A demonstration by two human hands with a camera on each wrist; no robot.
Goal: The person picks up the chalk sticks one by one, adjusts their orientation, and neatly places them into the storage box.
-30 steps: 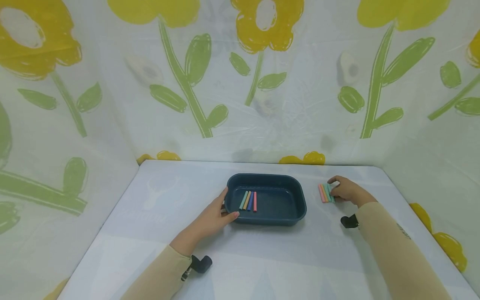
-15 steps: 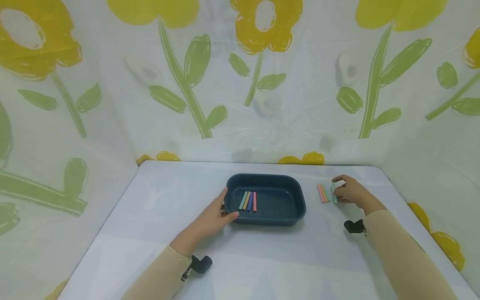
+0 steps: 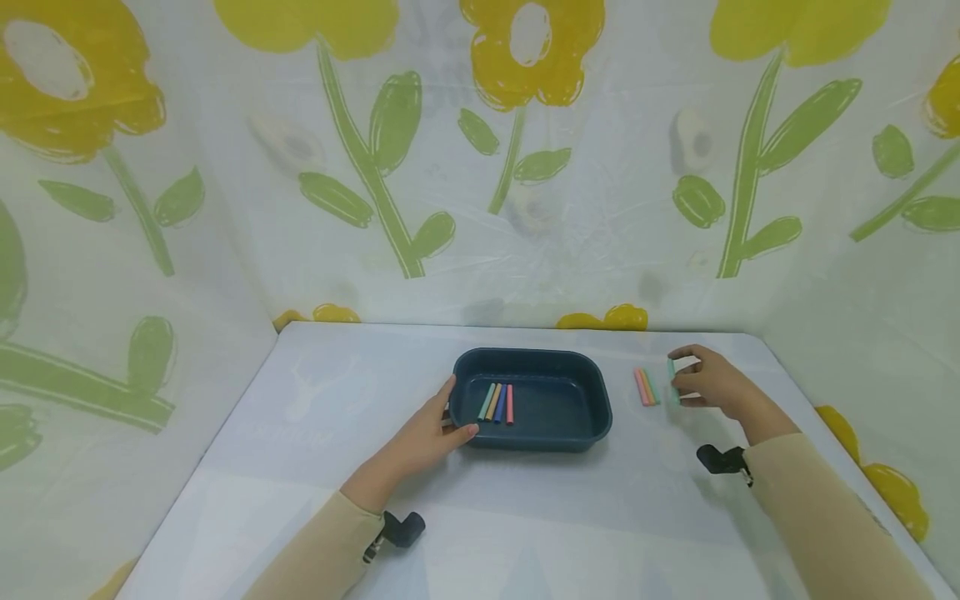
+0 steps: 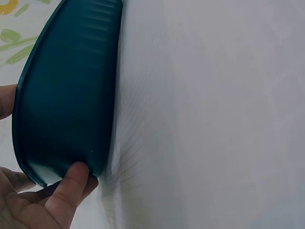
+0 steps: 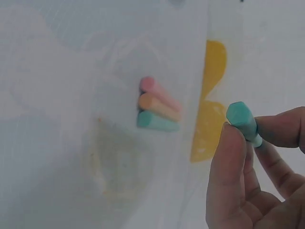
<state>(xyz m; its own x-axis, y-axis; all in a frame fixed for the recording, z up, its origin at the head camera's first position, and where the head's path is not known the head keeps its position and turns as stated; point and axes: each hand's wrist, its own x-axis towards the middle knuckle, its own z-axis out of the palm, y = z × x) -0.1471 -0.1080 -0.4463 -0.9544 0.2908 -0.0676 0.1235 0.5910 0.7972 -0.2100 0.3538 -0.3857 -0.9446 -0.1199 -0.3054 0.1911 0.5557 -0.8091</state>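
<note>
My right hand (image 3: 716, 385) pinches a mint-green chalk stick (image 5: 240, 115) between thumb and fingertips, raised off the table at the right. Just left of it, a pink chalk (image 5: 159, 93), an orange chalk (image 5: 159, 106) and another green chalk (image 5: 159, 123) lie side by side on the table. My left hand (image 3: 420, 437) grips the left end of a dark blue plastic tub (image 3: 558, 412), with the thumb at its near rim and fingers on its outer wall. Inside, toward the left, several chalk sticks lie in a row: green (image 3: 487, 402), yellow, blue (image 3: 501, 403) and pink (image 3: 510, 405).
A white table (image 3: 540, 517) with faint printed patterns carries everything. Behind and beside it hangs a white curtain (image 3: 600, 233) with yellow flowers and green leaves. A black camera mount sits on each wrist.
The right hand has drawn a green chalk away from the row beside the tub, lifting it and shifting slightly right. The left hand and tub have stayed put.
</note>
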